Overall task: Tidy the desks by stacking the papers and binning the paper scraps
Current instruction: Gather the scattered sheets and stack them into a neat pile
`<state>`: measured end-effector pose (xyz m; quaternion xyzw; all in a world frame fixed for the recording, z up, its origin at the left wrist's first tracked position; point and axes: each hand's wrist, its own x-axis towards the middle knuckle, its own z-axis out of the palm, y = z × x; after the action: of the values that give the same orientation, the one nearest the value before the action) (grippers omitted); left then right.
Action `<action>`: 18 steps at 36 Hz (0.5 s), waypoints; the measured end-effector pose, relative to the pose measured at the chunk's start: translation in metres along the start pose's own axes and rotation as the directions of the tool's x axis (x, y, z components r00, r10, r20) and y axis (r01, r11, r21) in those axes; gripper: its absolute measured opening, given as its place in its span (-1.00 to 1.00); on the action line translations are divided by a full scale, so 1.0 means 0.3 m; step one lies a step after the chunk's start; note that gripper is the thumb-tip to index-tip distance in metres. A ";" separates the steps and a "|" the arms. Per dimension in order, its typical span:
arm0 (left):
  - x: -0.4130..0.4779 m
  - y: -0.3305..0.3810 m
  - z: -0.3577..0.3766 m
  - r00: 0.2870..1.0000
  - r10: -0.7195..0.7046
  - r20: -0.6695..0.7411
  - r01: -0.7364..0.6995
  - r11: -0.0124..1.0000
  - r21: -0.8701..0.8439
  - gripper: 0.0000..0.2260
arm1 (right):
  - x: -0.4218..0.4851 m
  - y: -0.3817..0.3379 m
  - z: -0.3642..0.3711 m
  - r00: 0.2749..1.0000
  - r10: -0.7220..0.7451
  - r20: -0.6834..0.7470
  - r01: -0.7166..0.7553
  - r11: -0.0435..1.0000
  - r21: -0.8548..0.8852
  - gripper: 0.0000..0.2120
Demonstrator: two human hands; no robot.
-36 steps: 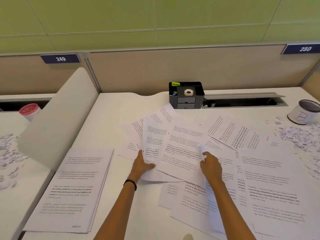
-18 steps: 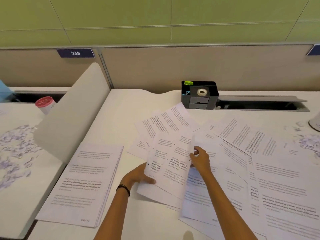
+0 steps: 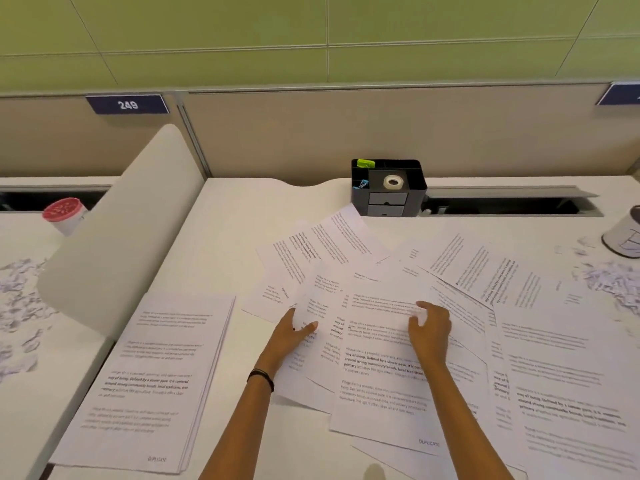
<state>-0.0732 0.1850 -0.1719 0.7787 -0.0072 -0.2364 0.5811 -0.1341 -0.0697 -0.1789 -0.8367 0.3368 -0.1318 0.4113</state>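
Left hand (image 3: 291,336) pinched the left edge of a few gathered sheets (image 3: 323,306), thumb on top, fingers curled beneath. Right hand (image 3: 429,327) had fingers curled tight on the right edge of the top sheet (image 3: 381,375). Loose sheets (image 3: 519,299) lay fanned over the surface (image 3: 242,220) to the right; a squared stack (image 3: 156,375) sat just left. Paper scraps (image 3: 609,285) littered the far right.

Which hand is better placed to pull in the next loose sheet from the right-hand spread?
Right. Both grip the gathered sheets, but the right hand sits at their edge beside the loose sheets; the left hand is on the far side.
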 end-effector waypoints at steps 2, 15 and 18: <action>0.006 0.000 0.008 1.000 -0.003 -0.016 0.003 1.000 0.001 -0.56 | 0.002 0.027 -0.020 0.996 0.070 -0.059 -0.074 0.995 -0.069 -0.66; 0.008 -0.008 0.077 0.996 0.039 -0.078 -0.043 0.998 -0.039 -0.63 | -0.047 0.035 -0.015 0.990 0.135 0.026 -0.129 0.979 -0.158 -0.66; -0.005 -0.004 0.098 0.996 0.030 -0.086 -0.035 0.998 -0.055 -0.63 | -0.057 0.016 -0.005 0.988 0.141 0.067 -0.133 0.985 -0.113 -0.66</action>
<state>-0.0859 0.1595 -0.1788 0.7712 0.0116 -0.1937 0.6062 -0.1497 -0.0611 -0.1806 -0.8369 0.3848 -0.0532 0.3857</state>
